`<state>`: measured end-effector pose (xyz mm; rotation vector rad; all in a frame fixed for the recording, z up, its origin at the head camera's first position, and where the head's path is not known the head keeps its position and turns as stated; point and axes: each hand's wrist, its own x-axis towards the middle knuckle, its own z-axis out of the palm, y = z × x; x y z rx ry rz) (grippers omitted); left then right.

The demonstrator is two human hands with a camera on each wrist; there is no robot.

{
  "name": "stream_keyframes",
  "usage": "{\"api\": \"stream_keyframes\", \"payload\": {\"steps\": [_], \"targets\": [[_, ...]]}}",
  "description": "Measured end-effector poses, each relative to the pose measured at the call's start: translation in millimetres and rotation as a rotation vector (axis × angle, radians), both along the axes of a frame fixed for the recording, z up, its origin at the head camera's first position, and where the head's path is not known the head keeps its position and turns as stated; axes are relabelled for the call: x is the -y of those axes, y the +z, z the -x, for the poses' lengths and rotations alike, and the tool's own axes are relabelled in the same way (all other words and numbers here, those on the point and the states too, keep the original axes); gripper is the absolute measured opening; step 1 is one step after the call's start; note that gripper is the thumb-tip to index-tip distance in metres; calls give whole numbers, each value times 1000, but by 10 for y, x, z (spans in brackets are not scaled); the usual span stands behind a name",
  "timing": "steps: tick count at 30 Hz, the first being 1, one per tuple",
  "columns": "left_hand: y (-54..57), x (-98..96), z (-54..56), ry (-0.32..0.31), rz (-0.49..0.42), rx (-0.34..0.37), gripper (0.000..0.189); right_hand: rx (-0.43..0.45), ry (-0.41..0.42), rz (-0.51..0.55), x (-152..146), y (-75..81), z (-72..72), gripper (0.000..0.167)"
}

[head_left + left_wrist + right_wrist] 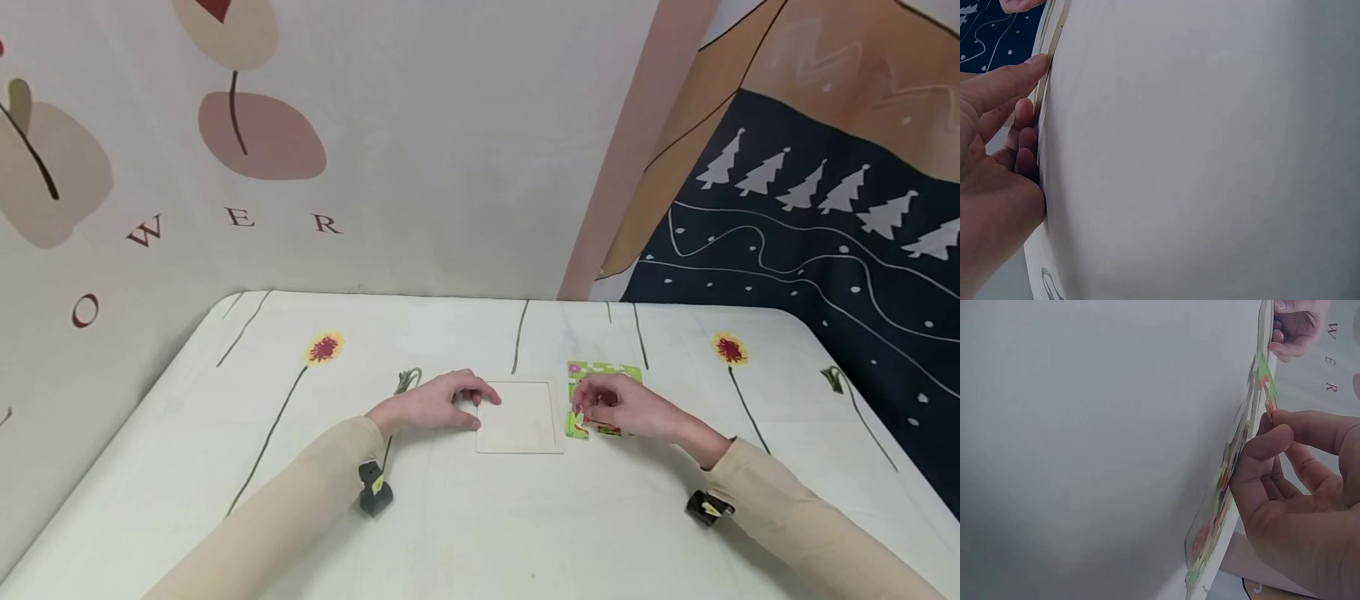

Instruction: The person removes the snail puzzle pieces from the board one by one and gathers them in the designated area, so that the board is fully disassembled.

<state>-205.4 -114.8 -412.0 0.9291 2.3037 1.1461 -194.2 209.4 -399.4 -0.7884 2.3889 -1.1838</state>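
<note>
A flat, pale, square puzzle board [517,421] with a thin line round its inside lies in the middle of the table. At its left edge is my left hand [438,402], index finger reaching over the top and thumb against the side. In the left wrist view, the thumb touches the rim of the board [1058,34]. My right hand [633,406] is over a patch of green jigsaw pieces [618,369] right of the board. Its thumb and index finger pinch a green and red puzzle piece [1269,394], tilted up from the others. The hand hides several pieces.
A white cloth printed with flowers [325,347] and stems covers the table [480,533]. Behind it hangs a pale printed curtain [450,167], with a dark blue cloth [787,225] on the right. Each wrist carries a small black camera [375,490].
</note>
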Motion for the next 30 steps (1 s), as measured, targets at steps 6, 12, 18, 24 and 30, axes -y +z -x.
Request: {"api": "stream_keyframes", "payload": {"steps": [6,12,18,24,30], "targets": [[1,7,-7,-1,4,2,35,-28,-21,-22,9,30,-2,18],[4,9,-10,1,5,6,35,-49,-31,-27,1,44,6,17],[10,21,-14,2,5,3,35,-73,-26,-37,11,13,24,17],[7,28,-15,1,9,0,35,-91,-25,-47,22,-1,28,16],[7,13,-42,16,25,-3,35,-95,-38,-49,-16,23,4,12]]}}
